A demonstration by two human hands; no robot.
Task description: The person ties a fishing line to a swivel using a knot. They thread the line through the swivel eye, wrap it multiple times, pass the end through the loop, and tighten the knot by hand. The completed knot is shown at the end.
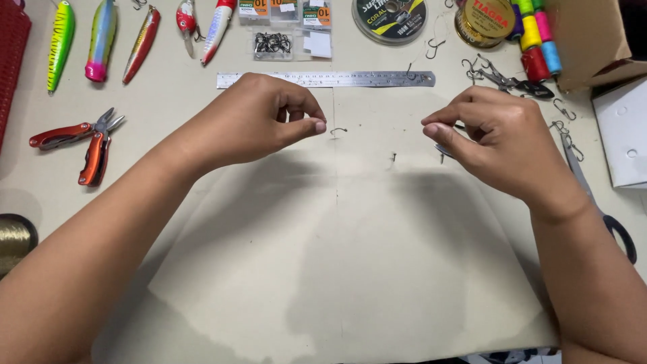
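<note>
Item, small fish hook (338, 130): hanging just off the pinched fingers (317, 125) of the left hand (259, 121), above the cardboard sheet (337, 269) on the desk (168, 94), seemingly on line too fine to see. Right hand (492, 138): fingers pressing together, apparently gripping the same line; a thin dark object is peeking out beneath. Risk, judged: the hook's point is sitting near bare fingertips, so slipping tension could be pricking skin or dropping the hook among the loose hooks (563, 111) by the steel ruler (325, 79).

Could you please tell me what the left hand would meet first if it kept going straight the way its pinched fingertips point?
The left hand would probably first meet the small fish hook just beyond its fingertips; farther along is the right hand.
</note>
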